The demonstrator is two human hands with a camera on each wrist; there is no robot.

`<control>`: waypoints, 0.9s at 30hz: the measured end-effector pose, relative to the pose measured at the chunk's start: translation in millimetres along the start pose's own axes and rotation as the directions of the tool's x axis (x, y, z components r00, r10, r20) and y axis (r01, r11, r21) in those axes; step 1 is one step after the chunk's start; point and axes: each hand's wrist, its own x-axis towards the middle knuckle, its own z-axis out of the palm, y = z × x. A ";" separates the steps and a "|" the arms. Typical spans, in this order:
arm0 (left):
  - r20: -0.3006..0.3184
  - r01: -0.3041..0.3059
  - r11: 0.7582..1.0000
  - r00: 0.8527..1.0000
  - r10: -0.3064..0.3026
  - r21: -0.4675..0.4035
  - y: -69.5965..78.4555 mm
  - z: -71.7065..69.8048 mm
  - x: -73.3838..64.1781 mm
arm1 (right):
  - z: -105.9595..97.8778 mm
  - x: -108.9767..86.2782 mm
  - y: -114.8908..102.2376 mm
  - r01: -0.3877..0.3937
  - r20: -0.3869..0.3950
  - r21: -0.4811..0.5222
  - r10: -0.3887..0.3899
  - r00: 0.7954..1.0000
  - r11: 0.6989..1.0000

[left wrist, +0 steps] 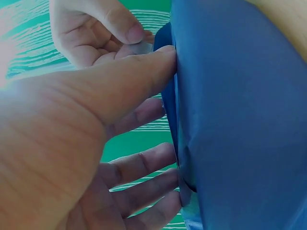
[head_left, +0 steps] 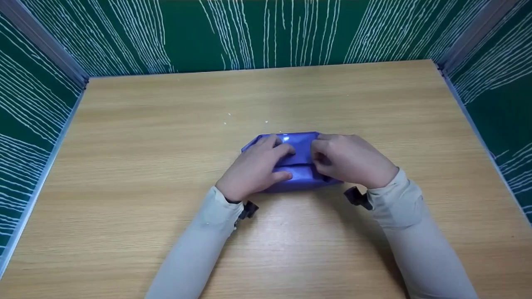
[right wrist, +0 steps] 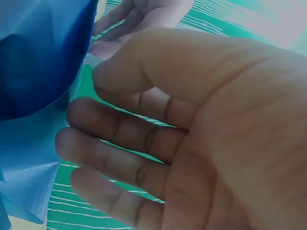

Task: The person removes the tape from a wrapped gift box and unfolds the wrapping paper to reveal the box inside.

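Observation:
A shiny blue-violet wrapped package (head_left: 301,143) lies on the table, with a seam running lengthwise along its top. My left hand (head_left: 255,166) rests on its left part, fingers spread over the wrap and the thumb near the seam. At the right end is my right hand (head_left: 353,158), its thumb and index finger pinching a small translucent strip of tape (left wrist: 143,48) at the seam. In the right wrist view, the other fingers (right wrist: 115,155) of that hand extend loosely beside the package, where a loose flap of wrap (right wrist: 31,191) sticks out at the end.
The wooden table (head_left: 145,166) has small white scraps (head_left: 267,121) beyond the package. Green panels (head_left: 187,41) with white streaks enclose it at the back and both sides. A small black camera (head_left: 357,197) sits at the right wrist, another (head_left: 248,209) at the left.

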 end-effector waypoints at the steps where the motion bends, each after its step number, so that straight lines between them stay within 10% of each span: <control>1: -0.003 0.003 1.000 1.000 -0.003 -0.001 0.0 0.1 0.0 | 0.0 0.0 -0.1 -0.004 0.005 0.005 0.004 1.000 1.000; 27: 0.016 -0.010 0.998 1.000 0.009 0.062 -2.9 -0.1 0.6 | -1.9 -1.8 -0.7 0.022 0.007 0.013 -0.022 1.000 1.000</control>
